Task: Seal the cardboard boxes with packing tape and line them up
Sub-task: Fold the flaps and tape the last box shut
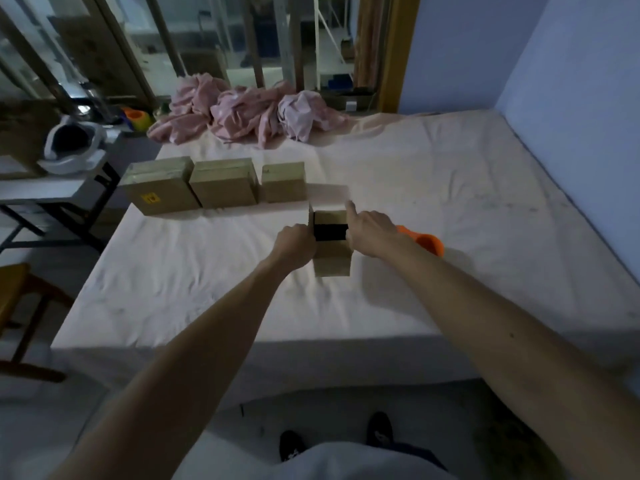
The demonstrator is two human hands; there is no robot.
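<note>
Down at your feet, your shoes point(291, 445) stand on the floor at the foot of the bed point(207, 289), and both bare forearms reach out over the sheet. A wooden chair point(17, 306) sits off to your left.

Now the action: the open box point(331, 258) stands on the bed between your hands, dark inside, flaps up. Your left hand point(296, 242) is curled tight on its left wall, gripping at the foot of the upright left flap. Your right hand point(372, 233) is against the right side, index finger straight and pointing up along the right flap, the other fingers folded. Whether those folded fingers grip the box, you cannot tell from here. The far flap is a blur.

Just behind your right wrist, an orange dispenser point(427, 242) lies on the sheet, half hidden by the hand.

Further up the bed, three closed boxes stand in a row, side by side: the left box point(161, 188) with a yellow label on its front, the middle box point(223, 187) close against it, the small box point(284, 183) just beside that. The open box sits near the small one, a little nearer you and to the right.

Beyond them, a heap of pink cloth point(242, 112) lies at the bed's far edge. Off left, a bench point(45, 188) carries a white headset point(72, 147).
</note>
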